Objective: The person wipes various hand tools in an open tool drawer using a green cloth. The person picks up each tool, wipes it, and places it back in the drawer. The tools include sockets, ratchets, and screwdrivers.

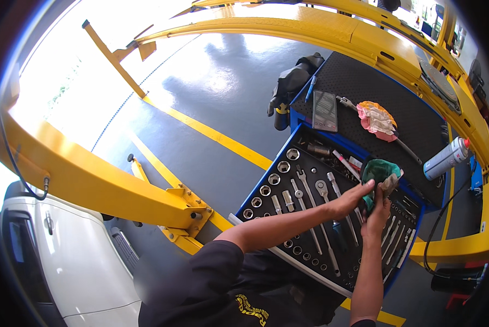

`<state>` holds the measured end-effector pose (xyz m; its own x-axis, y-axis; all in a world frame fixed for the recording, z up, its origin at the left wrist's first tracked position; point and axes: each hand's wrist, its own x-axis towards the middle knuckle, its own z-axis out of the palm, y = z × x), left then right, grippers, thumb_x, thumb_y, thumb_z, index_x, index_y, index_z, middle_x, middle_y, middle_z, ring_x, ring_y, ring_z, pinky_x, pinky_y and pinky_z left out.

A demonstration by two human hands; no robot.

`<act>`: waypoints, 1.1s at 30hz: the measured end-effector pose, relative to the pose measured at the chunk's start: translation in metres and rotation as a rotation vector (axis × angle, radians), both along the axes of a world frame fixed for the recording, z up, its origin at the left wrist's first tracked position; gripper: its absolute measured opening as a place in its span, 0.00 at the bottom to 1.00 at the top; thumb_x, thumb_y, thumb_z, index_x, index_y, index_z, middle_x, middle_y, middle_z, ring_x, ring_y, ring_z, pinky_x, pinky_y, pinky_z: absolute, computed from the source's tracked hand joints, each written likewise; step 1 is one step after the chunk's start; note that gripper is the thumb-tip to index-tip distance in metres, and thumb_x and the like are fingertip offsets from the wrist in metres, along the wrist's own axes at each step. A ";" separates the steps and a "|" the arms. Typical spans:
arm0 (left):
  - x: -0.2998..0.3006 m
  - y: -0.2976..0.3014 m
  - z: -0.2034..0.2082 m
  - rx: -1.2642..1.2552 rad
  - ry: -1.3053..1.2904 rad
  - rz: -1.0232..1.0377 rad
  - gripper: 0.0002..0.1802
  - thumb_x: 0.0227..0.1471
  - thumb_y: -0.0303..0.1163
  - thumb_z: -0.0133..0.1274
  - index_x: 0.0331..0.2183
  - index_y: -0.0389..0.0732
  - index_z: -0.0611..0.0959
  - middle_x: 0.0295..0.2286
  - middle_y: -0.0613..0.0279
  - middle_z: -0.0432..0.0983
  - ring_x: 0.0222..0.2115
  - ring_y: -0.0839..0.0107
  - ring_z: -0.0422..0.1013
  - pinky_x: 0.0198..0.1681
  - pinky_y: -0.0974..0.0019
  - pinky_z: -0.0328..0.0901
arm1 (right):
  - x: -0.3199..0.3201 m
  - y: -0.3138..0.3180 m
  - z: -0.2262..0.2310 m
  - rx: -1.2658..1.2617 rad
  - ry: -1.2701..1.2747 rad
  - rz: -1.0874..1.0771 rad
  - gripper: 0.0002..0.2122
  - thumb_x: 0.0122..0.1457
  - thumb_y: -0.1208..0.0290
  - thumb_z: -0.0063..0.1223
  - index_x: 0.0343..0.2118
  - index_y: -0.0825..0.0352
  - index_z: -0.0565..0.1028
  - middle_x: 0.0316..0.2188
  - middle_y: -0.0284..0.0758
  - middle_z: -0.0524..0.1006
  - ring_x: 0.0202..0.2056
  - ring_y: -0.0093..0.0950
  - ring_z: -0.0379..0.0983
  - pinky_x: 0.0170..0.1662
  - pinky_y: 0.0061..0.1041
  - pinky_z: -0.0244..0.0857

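Observation:
Both my hands meet over the right part of an open tool drawer (293,260). Between them is a crumpled green cloth (385,168) with a greyish patch by the fingers. My left hand (354,200) is closed on the cloth's left side. From below, my right hand (378,211) grips it near the grey patch; whether anything is wrapped inside is hidden. Under my forearms, the drawer's black insert holds sockets (274,179), a ratchet (322,189), combination wrenches and several long bars in fitted slots.
On the black-matted cabinet top (359,76) lie a dark phone (324,111), a long-handled tool under a pink and orange rag (376,121), and a spray can (446,159). Yellow lift beams (103,174) surround the cabinet. A white vehicle (81,250) stands at left.

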<state>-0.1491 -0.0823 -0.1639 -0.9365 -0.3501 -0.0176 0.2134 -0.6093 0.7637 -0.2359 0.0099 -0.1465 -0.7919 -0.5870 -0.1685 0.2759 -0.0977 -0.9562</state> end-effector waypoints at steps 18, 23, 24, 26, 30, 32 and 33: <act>0.004 -0.030 0.016 0.184 -0.209 0.382 0.33 0.71 0.58 0.42 0.44 0.34 0.83 0.35 0.52 0.84 0.33 0.64 0.81 0.39 0.56 0.77 | 0.039 -0.007 0.032 0.122 0.836 0.349 0.22 0.70 0.74 0.53 0.64 0.71 0.65 0.54 0.51 0.78 0.55 0.44 0.79 0.56 0.36 0.71; 0.001 -0.030 0.007 0.066 -0.082 0.357 0.35 0.72 0.59 0.38 0.51 0.36 0.82 0.38 0.55 0.85 0.39 0.66 0.81 0.47 0.60 0.75 | 0.042 -0.005 0.024 0.115 0.879 0.212 0.18 0.66 0.75 0.58 0.56 0.72 0.68 0.43 0.49 0.82 0.47 0.45 0.83 0.47 0.37 0.74; 0.000 -0.029 0.006 0.028 -0.032 0.350 0.35 0.72 0.59 0.38 0.52 0.35 0.82 0.39 0.56 0.85 0.40 0.66 0.81 0.51 0.61 0.74 | 0.040 -0.003 0.021 0.134 0.874 0.183 0.17 0.66 0.75 0.58 0.55 0.72 0.69 0.42 0.49 0.82 0.46 0.46 0.83 0.46 0.38 0.74; 0.001 -0.019 0.005 -0.118 -0.003 0.323 0.28 0.70 0.47 0.42 0.59 0.36 0.75 0.49 0.56 0.78 0.50 0.67 0.75 0.57 0.61 0.68 | 0.031 -0.003 0.020 0.147 0.877 0.049 0.12 0.71 0.70 0.53 0.50 0.74 0.71 0.39 0.48 0.82 0.42 0.44 0.83 0.45 0.37 0.72; 0.003 -0.012 0.008 -0.648 0.053 0.279 0.35 0.61 0.23 0.51 0.68 0.40 0.65 0.61 0.53 0.67 0.62 0.59 0.65 0.65 0.60 0.61 | 0.009 -0.001 0.017 0.164 0.586 -0.117 0.17 0.75 0.61 0.46 0.49 0.73 0.74 0.42 0.42 0.81 0.43 0.32 0.78 0.49 0.32 0.69; 0.012 -0.014 0.028 -1.115 0.016 0.348 0.37 0.59 0.22 0.52 0.68 0.42 0.65 0.60 0.50 0.67 0.61 0.53 0.65 0.65 0.59 0.61 | -0.006 0.000 0.014 0.061 0.388 -0.125 0.18 0.75 0.58 0.47 0.53 0.71 0.74 0.45 0.38 0.80 0.46 0.27 0.75 0.51 0.30 0.67; 0.013 -0.013 0.031 -1.041 0.028 0.368 0.33 0.59 0.23 0.55 0.65 0.42 0.70 0.57 0.45 0.70 0.58 0.47 0.68 0.62 0.56 0.63 | -0.006 0.003 0.018 0.074 0.390 -0.087 0.17 0.75 0.59 0.49 0.53 0.70 0.74 0.47 0.36 0.78 0.47 0.23 0.74 0.52 0.29 0.66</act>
